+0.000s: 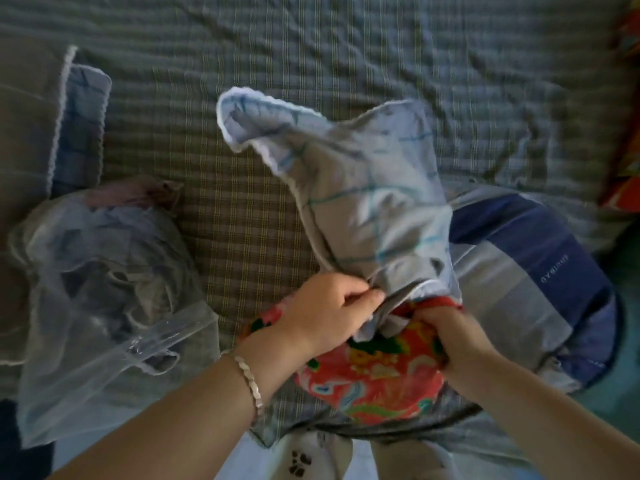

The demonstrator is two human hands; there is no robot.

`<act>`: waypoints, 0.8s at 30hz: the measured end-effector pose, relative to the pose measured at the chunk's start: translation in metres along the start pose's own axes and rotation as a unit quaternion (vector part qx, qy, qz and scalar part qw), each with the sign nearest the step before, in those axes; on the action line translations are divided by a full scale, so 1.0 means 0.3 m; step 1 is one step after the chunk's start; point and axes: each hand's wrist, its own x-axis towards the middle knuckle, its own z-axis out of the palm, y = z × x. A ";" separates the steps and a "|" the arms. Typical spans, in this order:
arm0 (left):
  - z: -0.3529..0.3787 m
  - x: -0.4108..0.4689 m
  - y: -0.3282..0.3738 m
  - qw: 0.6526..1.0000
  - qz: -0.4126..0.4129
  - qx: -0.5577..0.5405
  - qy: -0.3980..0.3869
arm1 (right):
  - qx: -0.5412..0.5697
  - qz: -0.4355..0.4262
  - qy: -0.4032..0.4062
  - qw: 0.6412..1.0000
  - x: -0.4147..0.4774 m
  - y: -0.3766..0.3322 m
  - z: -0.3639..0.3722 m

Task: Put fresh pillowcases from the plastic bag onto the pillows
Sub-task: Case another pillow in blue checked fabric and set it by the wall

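A grey pillowcase with blue lines and white trim (363, 199) stands bunched up over one end of a red floral pillow (374, 379) at the bed's near edge. My left hand (329, 310) pinches the pillowcase's open edge at the left of the pillow. My right hand (446, 337) grips the pillow's end together with the case's edge on the right. A clear plastic bag (90, 306) holding more folded cloth lies on the bed to the left.
A checked sheet (242, 140) covers the bed. A pillow in a grey case (24, 140) lies at the far left with blue cloth beside it. A blue and grey striped cloth (526, 271) lies right of my hands. Another red floral item (623, 140) is at the right edge.
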 end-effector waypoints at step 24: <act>-0.070 0.119 -0.168 0.934 -0.031 -0.037 0.353 | -0.516 -0.538 -0.022 0.667 0.096 -0.176 0.128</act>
